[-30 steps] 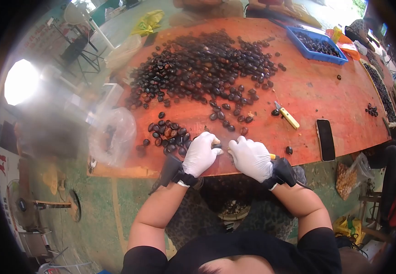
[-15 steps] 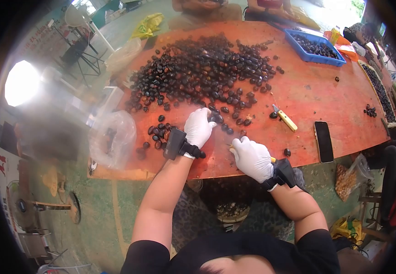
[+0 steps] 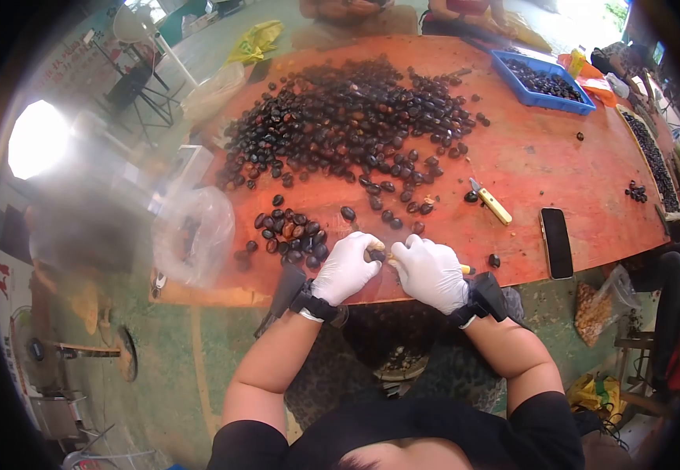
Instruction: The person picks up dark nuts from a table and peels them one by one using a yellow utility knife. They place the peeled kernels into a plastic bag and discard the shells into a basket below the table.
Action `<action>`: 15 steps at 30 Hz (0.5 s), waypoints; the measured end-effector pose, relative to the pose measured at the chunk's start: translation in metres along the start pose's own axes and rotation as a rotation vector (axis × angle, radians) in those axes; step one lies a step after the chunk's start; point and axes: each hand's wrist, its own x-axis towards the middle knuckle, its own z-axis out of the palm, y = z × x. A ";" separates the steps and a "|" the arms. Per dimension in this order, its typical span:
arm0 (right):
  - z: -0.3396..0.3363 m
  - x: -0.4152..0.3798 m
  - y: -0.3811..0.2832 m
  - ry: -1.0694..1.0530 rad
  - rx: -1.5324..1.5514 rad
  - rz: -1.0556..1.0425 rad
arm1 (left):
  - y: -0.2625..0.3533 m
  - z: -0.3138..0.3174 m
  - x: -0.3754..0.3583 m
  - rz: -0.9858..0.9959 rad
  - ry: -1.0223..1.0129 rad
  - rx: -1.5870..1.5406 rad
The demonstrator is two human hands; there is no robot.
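Note:
My left hand (image 3: 348, 269), in a white glove, is closed on a dark oval nut (image 3: 376, 254) held out towards the right hand. Also gloved in white, my right hand (image 3: 432, 274) is wrapped round a small knife (image 3: 467, 269). Its yellow handle pokes out behind the palm, and the blade is mostly hidden by the fingers. The two hands nearly meet above the table's near edge. A small group of dark nuts (image 3: 293, 235) lies just left of my left hand. Beyond both hands spreads a large heap of the same nuts (image 3: 355, 117).
On the red table (image 3: 512, 168) lie another yellow-handled knife (image 3: 491, 202) and a phone (image 3: 556, 243). A blue tray (image 3: 551, 102) of nuts stands at the far right. To the left sits a clear plastic bag (image 3: 199, 243). People sit across the table.
My left hand has come back from the edge of the heap towards me, with a nut in its fingers, to beside the right hand. My right hand has hardly moved.

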 end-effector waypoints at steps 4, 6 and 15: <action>0.001 0.003 0.000 -0.035 -0.017 -0.033 | -0.006 0.002 0.000 0.017 0.025 0.030; 0.000 0.000 0.002 -0.066 -0.028 -0.027 | -0.007 0.003 -0.002 0.015 0.032 0.048; 0.003 0.001 -0.009 -0.024 0.042 0.018 | 0.004 0.005 -0.004 0.014 0.096 0.102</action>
